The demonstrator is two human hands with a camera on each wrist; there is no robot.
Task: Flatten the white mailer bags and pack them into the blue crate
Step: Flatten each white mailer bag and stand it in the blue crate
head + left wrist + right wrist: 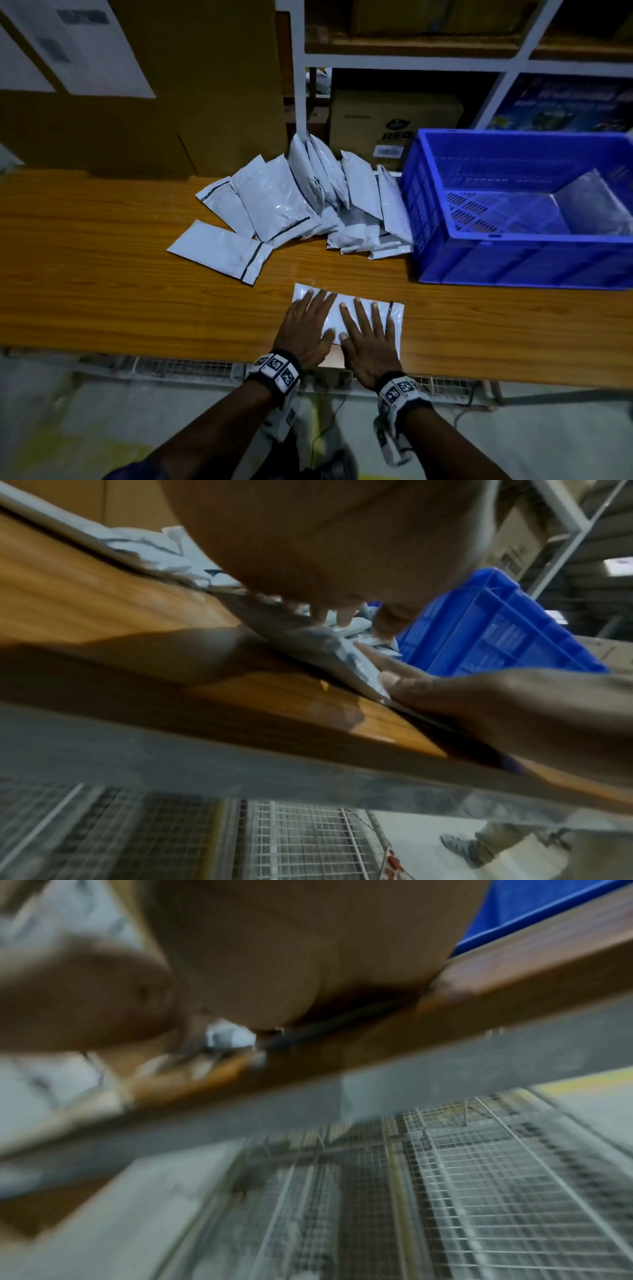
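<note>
Head view: left hand (306, 329) and right hand (368, 337) lie flat, fingers straight and spread, palms down on one white mailer bag (346, 308) at the near edge of the bench (102, 291). Neither hand grips anything. Loose pile of mailer bags (308, 202) sits far centre; the blue crate (513, 260) stands at the right with one bag (596, 205) already inside.

Left wrist view: left palm on the bag, right thumb alongside, crate beyond.

Right wrist view: blurred; only a palm on the bench edge is legible.

Judgement: flattening step. Best done by sweeping both palms outward toward the bag's ends, keeping it from sliding off the near edge.
</note>
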